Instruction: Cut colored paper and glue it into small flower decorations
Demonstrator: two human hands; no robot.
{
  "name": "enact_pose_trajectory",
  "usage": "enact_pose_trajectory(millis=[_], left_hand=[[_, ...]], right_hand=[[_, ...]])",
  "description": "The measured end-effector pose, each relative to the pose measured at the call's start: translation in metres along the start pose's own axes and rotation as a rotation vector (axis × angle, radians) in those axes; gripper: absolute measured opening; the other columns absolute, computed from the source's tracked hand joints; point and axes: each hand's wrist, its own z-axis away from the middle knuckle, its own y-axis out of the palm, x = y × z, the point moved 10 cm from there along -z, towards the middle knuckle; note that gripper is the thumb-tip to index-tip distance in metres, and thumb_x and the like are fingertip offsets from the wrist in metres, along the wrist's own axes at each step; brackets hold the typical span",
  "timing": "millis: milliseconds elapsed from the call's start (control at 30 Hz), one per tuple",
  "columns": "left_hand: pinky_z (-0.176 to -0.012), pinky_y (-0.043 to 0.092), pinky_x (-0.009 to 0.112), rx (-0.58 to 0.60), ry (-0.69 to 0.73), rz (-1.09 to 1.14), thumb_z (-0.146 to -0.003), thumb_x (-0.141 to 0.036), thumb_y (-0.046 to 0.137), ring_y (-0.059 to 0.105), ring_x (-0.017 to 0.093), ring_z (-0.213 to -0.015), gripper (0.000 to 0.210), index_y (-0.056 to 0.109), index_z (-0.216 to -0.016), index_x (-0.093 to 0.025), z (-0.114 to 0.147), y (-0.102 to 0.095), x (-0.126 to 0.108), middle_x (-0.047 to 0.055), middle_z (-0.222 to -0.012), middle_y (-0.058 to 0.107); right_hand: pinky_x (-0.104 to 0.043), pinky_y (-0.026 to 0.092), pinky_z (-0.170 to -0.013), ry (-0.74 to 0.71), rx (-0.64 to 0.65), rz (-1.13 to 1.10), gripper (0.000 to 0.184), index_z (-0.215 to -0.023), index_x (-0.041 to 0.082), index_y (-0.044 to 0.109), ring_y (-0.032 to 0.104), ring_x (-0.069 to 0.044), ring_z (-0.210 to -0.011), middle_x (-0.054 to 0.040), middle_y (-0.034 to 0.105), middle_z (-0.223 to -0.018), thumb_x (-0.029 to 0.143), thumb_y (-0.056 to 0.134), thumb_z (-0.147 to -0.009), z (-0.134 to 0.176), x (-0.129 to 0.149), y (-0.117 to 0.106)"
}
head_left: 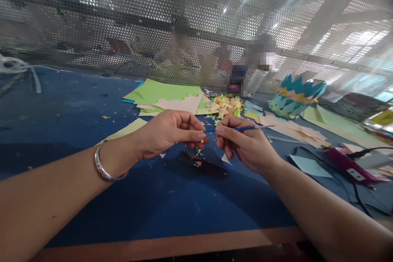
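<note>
My left hand (172,131), with a silver bangle on its wrist, pinches a tiny pale yellow paper piece (202,136) between thumb and fingertips. Facing it, my right hand (242,139) is closed around a thin blue brush (245,128). The brush's slender silvery end points right, and its blue end reaches to the left fingertips; whether it touches the paper there I cannot tell. Below the hands lies a dark, reddish-handled flat tool (211,168), its kind unclear, with small paper scraps on and around it.
Green paper sheets (166,92) and a heap of small cut paper pieces (227,105) lie behind my hands. Further right are a blue zigzag-edged paper ring (299,94), a purple power strip (350,166) with black cables, and more paper. Perforated metal mesh (129,24) rises behind the blue tabletop (147,208).
</note>
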Motion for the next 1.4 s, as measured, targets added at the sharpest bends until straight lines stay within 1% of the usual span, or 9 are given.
enact_pose_trajectory(millis=[167,267,433,633,800,1000,1167,1300,1400], left_hand=[[-0.07,0.053,0.021,0.034,0.005,0.071,-0.082,-0.02,0.08,0.071,0.011,-0.073,0.013,0.069,-0.086,-0.015,0.0,0.003,0.0,0.002,-0.076,0.076],[-0.067,0.053,0.02,0.021,-0.013,0.103,-0.085,-0.023,0.077,0.072,0.012,-0.073,0.012,0.069,-0.082,-0.014,0.0,0.001,0.001,0.003,-0.077,0.076],[-0.066,0.054,0.02,0.043,-0.029,0.106,-0.087,-0.027,0.076,0.073,0.012,-0.072,0.015,0.069,-0.081,-0.015,0.002,0.0,-0.001,0.003,-0.079,0.076],[-0.07,0.055,0.022,0.099,-0.091,0.005,-0.089,-0.028,0.074,0.071,0.011,-0.071,0.013,0.073,-0.094,-0.016,0.003,0.002,0.003,0.003,-0.08,0.076],[-0.07,0.056,0.025,0.168,-0.131,-0.15,-0.089,-0.042,0.071,0.071,0.014,-0.07,0.027,0.074,-0.085,-0.015,0.006,0.007,0.005,0.005,-0.082,0.077],[-0.069,0.055,0.026,0.262,-0.16,-0.325,-0.091,-0.05,0.065,0.07,0.015,-0.071,0.036,0.071,-0.084,-0.016,0.008,0.01,0.009,0.004,-0.078,0.073],[-0.07,0.054,0.026,0.242,-0.107,-0.367,-0.092,-0.048,0.065,0.068,0.015,-0.072,0.032,0.067,-0.086,-0.017,0.006,0.008,0.002,0.002,-0.077,0.07],[-0.07,0.054,0.027,0.202,-0.102,-0.305,-0.091,-0.047,0.067,0.069,0.015,-0.072,0.031,0.067,-0.087,-0.017,0.005,0.004,0.001,0.003,-0.079,0.071],[-0.072,0.055,0.029,0.189,-0.133,-0.221,-0.087,-0.047,0.072,0.069,0.016,-0.073,0.031,0.068,-0.088,-0.016,0.005,0.002,0.006,0.005,-0.08,0.073]], right_hand=[[-0.017,0.04,-0.037,-0.008,0.033,-0.006,0.026,-0.077,0.017,0.061,0.053,-0.007,-0.04,0.0019,0.066,-0.065,0.035,0.07,-0.093,0.0,0.0,0.003],[-0.017,0.041,-0.038,-0.014,0.044,-0.001,0.025,-0.078,0.017,0.061,0.054,-0.007,-0.041,0.0018,0.066,-0.066,0.035,0.07,-0.093,0.0,0.001,0.004],[-0.017,0.04,-0.039,-0.018,0.056,-0.016,0.025,-0.078,0.017,0.061,0.054,-0.006,-0.042,0.0022,0.066,-0.067,0.036,0.068,-0.094,-0.001,0.002,0.005],[-0.018,0.04,-0.041,-0.018,0.075,0.031,0.025,-0.079,0.017,0.062,0.054,-0.006,-0.043,0.0019,0.066,-0.069,0.035,0.068,-0.094,0.0,0.0,0.007],[-0.02,0.04,-0.042,-0.013,0.11,0.117,0.025,-0.08,0.016,0.063,0.055,-0.007,-0.045,0.0009,0.066,-0.07,0.036,0.068,-0.095,0.002,0.0,0.01],[-0.019,0.042,-0.044,0.031,0.185,0.189,0.025,-0.082,0.016,0.063,0.055,-0.007,-0.045,0.0011,0.066,-0.07,0.038,0.071,-0.091,0.001,-0.001,0.018],[-0.018,0.041,-0.042,0.062,0.162,0.15,0.028,-0.08,0.016,0.063,0.054,-0.006,-0.043,0.0013,0.067,-0.068,0.041,0.071,-0.091,-0.001,-0.005,0.015],[-0.018,0.04,-0.04,0.102,0.116,0.099,0.033,-0.077,0.016,0.063,0.053,-0.007,-0.041,0.0016,0.065,-0.062,0.045,0.066,-0.094,-0.002,-0.011,0.008],[-0.018,0.039,-0.04,0.131,0.109,0.088,0.034,-0.076,0.016,0.063,0.052,-0.007,-0.041,0.0016,0.064,-0.06,0.045,0.067,-0.093,-0.003,-0.014,0.006]])
